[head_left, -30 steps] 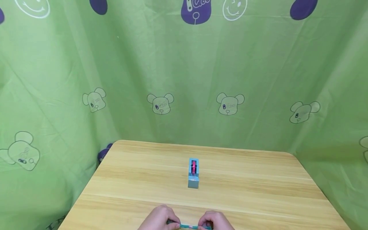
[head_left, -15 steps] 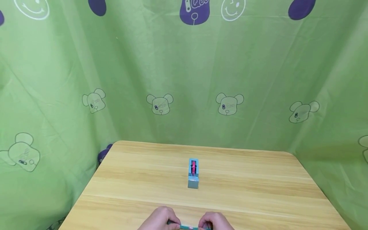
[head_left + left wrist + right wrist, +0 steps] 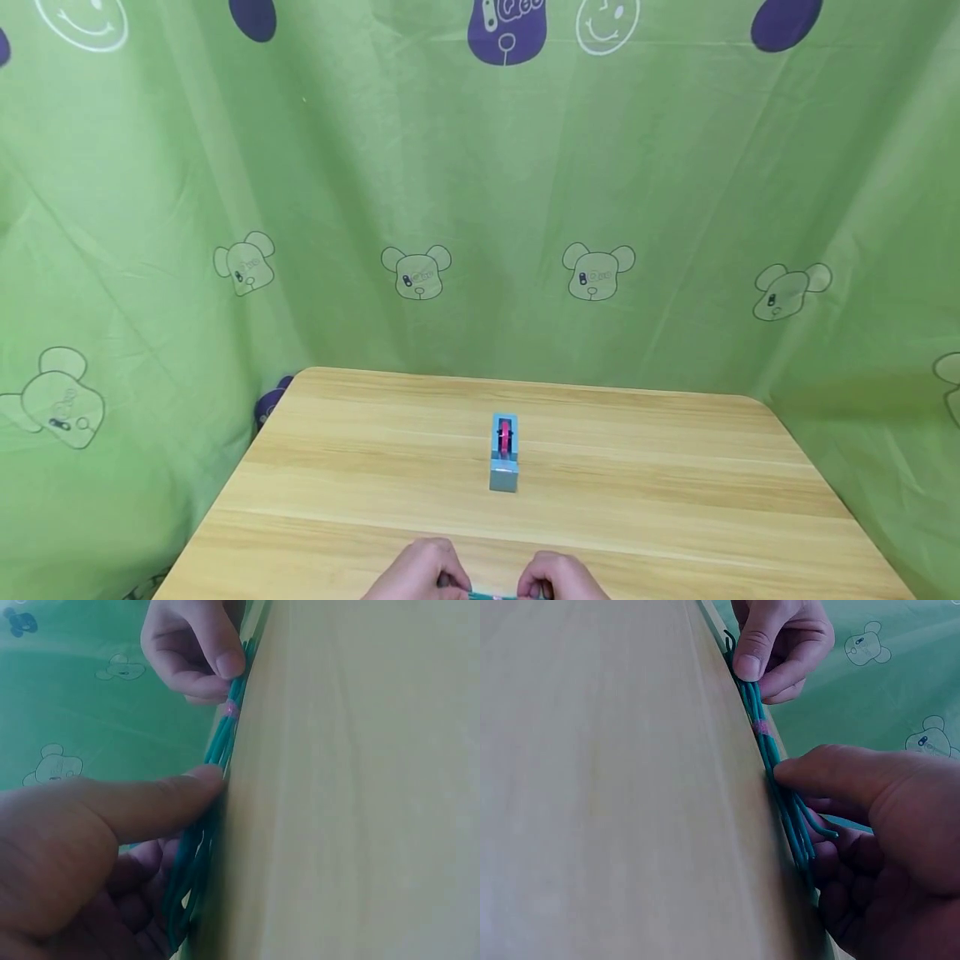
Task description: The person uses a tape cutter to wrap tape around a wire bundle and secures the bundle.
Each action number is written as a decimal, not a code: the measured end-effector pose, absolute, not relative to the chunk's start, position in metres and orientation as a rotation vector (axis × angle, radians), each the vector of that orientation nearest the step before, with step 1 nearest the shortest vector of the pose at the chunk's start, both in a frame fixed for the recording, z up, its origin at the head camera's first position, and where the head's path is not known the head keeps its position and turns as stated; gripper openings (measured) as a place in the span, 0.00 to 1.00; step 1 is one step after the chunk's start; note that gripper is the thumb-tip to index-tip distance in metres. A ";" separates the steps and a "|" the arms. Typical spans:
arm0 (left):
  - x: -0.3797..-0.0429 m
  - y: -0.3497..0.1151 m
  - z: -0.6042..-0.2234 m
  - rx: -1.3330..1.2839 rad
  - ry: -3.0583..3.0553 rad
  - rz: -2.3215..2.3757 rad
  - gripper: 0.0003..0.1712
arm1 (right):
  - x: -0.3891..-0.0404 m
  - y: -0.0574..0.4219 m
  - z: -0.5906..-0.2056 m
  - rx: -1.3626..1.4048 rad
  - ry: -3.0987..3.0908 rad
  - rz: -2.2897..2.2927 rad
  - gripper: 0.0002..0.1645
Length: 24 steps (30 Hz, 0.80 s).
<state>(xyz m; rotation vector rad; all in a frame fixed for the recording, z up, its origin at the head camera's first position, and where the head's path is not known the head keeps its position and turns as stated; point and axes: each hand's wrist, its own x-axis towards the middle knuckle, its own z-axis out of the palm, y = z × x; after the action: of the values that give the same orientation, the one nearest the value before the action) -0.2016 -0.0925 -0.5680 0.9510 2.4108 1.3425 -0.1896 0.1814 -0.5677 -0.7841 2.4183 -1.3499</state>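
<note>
A thin bundle of green cord (image 3: 786, 806), its loose ends and loops side by side, is stretched between my two hands at the table's near edge. Around its middle runs a narrow band of pink tape (image 3: 231, 709). My left hand (image 3: 420, 571) pinches the bundle on one side of the band, thumb on top, with looped cord hanging past its fingers in the left wrist view. On the other side my right hand (image 3: 564, 575) pinches it likewise, and cut cord ends stick out by its palm. A blue tape dispenser (image 3: 504, 477) with a pink roll (image 3: 506, 437) stands beyond both hands.
The wooden table (image 3: 645, 467) has rounded far corners. A green curtain (image 3: 495, 183) printed with bear heads surrounds its back and sides. The dispenser stands near the middle of the tabletop.
Both hands keep their pinch on the cord bundle and barely move. The bundle sits slightly lower in the head view. The tape dispenser stays in place.
</note>
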 end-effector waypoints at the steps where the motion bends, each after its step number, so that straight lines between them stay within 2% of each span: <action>1: -0.201 -0.092 -0.568 0.941 2.415 1.345 0.02 | -0.189 0.182 -0.568 -0.791 2.417 -1.353 0.06; 9: -0.199 -0.090 -0.567 0.945 2.464 1.331 0.03 | -0.189 0.183 -0.568 -0.885 2.436 -1.347 0.04; 24: -0.199 -0.090 -0.563 0.881 2.434 1.306 0.03 | -0.189 0.185 -0.564 -0.809 2.362 -1.383 0.06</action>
<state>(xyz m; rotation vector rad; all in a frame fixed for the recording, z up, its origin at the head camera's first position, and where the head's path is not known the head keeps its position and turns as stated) -0.1986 -0.0903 -0.5634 0.8813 2.4341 1.3065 -0.1892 0.1852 -0.5636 -0.8090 2.3622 -1.3835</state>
